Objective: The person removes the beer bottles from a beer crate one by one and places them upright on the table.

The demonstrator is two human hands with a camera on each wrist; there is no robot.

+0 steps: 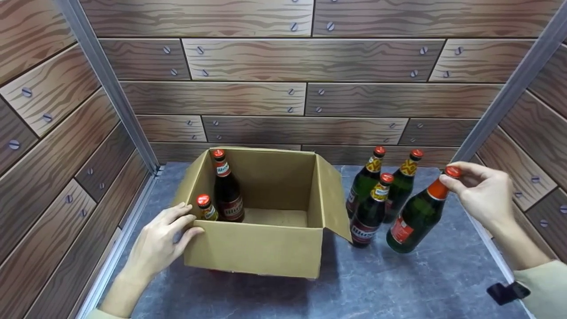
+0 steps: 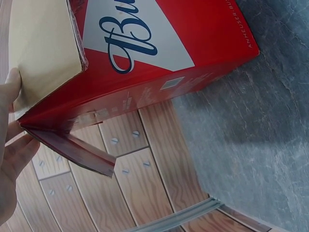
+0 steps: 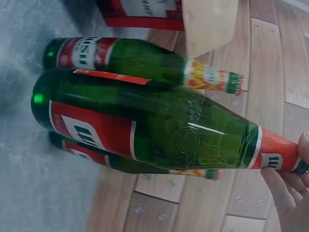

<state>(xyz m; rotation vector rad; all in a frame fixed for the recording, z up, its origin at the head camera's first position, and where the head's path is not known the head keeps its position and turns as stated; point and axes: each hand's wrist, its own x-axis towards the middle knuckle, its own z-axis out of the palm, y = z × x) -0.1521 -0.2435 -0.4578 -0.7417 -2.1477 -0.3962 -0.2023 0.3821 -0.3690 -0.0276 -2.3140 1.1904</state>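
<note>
My right hand point(image 1: 483, 192) pinches the red-capped top of a green beer bottle point(image 1: 418, 217) with an orange-red neck wrap, and the bottle leans toward the hand. Thumb and fingers also show at its neck in the right wrist view. At the front left corner of an open cardboard box point(image 1: 252, 248), my left hand point(image 1: 159, 239) grips the edge where two flaps meet. Inside the box, on its left side, stand a tall dark bottle point(image 1: 229, 195) and another bottle point(image 1: 208, 212), mostly hidden by the front flap. The box's outside is red in the left wrist view.
Three more bottles with yellow neck labels stand between the box and the leaning bottle: a front one point(image 1: 370, 217), a back left one point(image 1: 365, 181) and a back right one point(image 1: 401, 186). Wood-patterned walls point(image 1: 305, 60) enclose the grey marbled surface point(image 1: 376, 288).
</note>
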